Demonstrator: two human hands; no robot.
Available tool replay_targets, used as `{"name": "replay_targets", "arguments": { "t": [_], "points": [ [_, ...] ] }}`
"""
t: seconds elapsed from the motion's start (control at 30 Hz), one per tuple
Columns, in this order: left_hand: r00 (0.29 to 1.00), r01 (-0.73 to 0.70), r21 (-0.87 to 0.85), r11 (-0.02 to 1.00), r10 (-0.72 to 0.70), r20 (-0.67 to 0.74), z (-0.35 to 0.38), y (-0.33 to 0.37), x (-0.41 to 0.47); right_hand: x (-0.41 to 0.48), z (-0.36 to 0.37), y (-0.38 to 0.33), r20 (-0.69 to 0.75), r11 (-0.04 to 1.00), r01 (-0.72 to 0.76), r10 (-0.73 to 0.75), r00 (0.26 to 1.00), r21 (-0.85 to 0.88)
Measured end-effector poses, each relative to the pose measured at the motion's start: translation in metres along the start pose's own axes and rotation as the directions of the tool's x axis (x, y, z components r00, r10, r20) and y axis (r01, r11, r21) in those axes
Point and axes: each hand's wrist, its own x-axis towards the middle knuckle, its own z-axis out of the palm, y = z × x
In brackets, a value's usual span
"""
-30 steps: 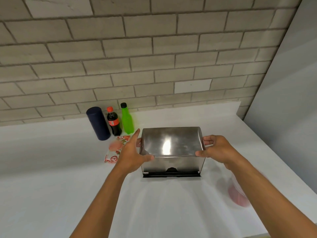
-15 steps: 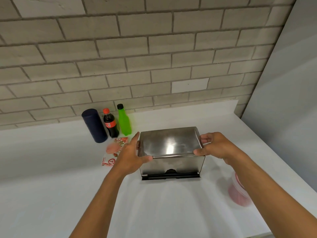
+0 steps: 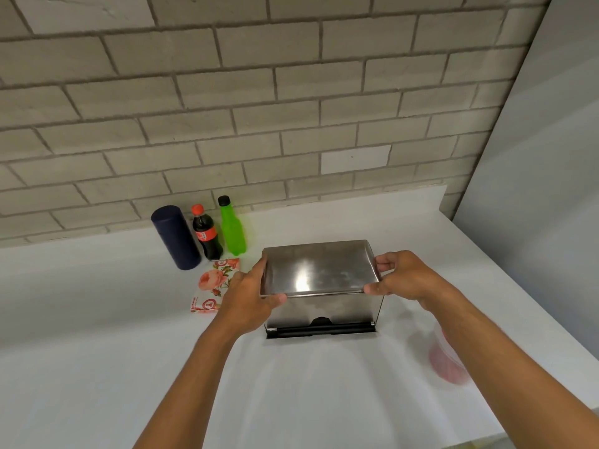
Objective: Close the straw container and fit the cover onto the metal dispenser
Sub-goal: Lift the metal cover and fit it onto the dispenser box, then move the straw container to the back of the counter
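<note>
Holding the cover (image 3: 319, 270) by its two short ends, you have it sitting on top of the metal dispenser (image 3: 324, 307), which stands on the white counter (image 3: 97, 351) near the middle. Your left hand (image 3: 246, 298) grips the left end, thumb hooked under the front edge and fingers along the side. Your right hand (image 3: 405, 277) grips the right end the same way. I think you hold both ends so the cover stays level and drops evenly onto the box.

The front edge of the cover looks like it sticks out a little past the box, so I think it is not fully seated yet.

Some things are hard to see. Your hands hide the side edges, so you cannot tell if the cover has caught there. The back edge is out of sight. A pink tub (image 3: 445, 364) sits by your right arm, partly hidden and blurry; it may be the straw container, but I cannot tell, nor whether it is closed.
</note>
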Motion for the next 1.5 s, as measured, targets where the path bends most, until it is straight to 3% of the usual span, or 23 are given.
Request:
{"name": "replay_targets", "arguments": {
  "t": [0.53,0.77,1.07,1.27,1.4,1.5],
  "points": [
    [0.999,-0.035,-0.011,0.999,0.035,-0.003,0.001,0.0,-0.003,0.002,0.003,0.008,-0.008,1.0,-0.012,0.012,1.0,-0.008],
    [0.996,-0.085,-0.127,0.988,0.081,-0.042,0.007,-0.001,-0.014,-0.011,0.009,0.004,0.008,0.989,0.09,-0.09,0.996,-0.119],
    [0.994,-0.059,-0.301,0.952,0.028,-0.108,0.022,-0.004,-0.034,-0.023,0.021,0.031,-0.047,0.964,0.217,-0.227,0.973,-0.155],
    [0.987,-0.087,-0.27,0.959,0.046,-0.153,0.029,0.002,-0.041,-0.028,0.029,0.045,-0.044,0.939,0.258,-0.274,0.961,-0.227],
    [0.97,-0.036,-0.122,0.992,0.006,-0.244,0.035,0.013,-0.053,-0.042,0.022,0.056,-0.043,0.922,0.291,-0.311,0.949,-0.256],
    [0.946,-0.105,-0.03,0.994,0.09,-0.313,0.044,0.028,-0.069,-0.059,0.009,0.069,-0.083,0.912,0.315,-0.346,0.934,-0.263]
  ]
}}
